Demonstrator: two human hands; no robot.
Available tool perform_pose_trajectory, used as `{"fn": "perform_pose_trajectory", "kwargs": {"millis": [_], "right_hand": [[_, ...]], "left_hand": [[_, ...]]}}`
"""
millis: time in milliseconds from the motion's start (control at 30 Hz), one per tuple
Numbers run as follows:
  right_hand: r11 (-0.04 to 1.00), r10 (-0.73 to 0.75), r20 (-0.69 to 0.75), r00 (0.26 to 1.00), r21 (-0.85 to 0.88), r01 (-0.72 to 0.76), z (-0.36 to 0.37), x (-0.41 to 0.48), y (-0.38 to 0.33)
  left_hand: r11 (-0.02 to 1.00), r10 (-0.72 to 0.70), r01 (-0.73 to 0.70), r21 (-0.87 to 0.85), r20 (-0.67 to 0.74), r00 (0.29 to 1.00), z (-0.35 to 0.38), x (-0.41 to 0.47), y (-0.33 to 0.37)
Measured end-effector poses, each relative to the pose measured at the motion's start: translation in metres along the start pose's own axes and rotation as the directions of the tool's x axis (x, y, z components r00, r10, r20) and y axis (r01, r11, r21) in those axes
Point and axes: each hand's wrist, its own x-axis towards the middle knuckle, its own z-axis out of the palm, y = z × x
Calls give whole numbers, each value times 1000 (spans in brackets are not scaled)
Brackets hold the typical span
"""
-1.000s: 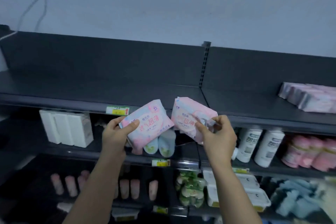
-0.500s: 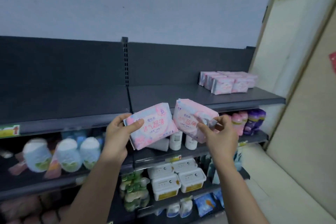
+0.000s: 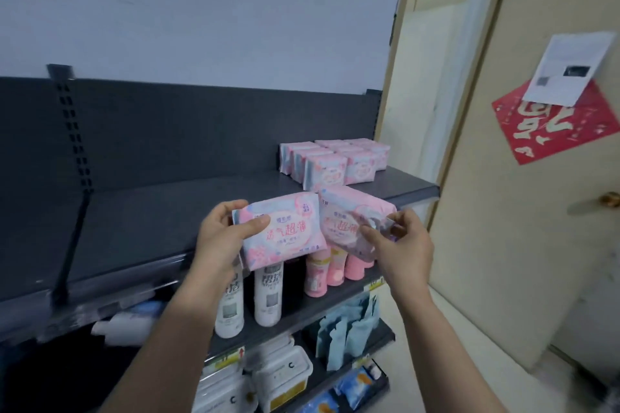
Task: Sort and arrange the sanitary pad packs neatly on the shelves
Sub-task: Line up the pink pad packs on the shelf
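Observation:
My left hand (image 3: 221, 238) grips a pink and pale blue sanitary pad pack (image 3: 285, 231) by its left end, thumb across the front. My right hand (image 3: 401, 248) pinches a second pink pad pack (image 3: 345, 214) at its right end. Both packs are held side by side in front of the dark top shelf (image 3: 161, 211). Further back on that shelf's right end stand several matching pink pad packs (image 3: 335, 161) in neat rows.
The shelf below holds white bottles (image 3: 266, 295) and pink bottles (image 3: 323, 275). Lower shelves carry blue pouches (image 3: 349, 332) and white wipe boxes (image 3: 285, 375). A beige door (image 3: 523, 178) with a red poster (image 3: 557, 124) stands right of the shelving.
The view has swung further right, so the stacked packs and the door now sit closer. Both hands keep the same hold on their packs.

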Motion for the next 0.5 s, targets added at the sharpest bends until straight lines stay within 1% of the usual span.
{"fn": "perform_pose_trajectory", "kwargs": {"millis": [167,333,500], "right_hand": [[1000,12,-18,1000,-6,-13,11,68,28],[999,23,-15,1000,-25,-23,15,120,55],[1000,29,9,1000,-9,-29,19,167,80]], "left_hand": [[999,17,-18,42,41,999,50,61,-14],[997,11,-17,72,91,996,90,103,-32],[994,23,-33,105,89,996,123,135,-54]]}}
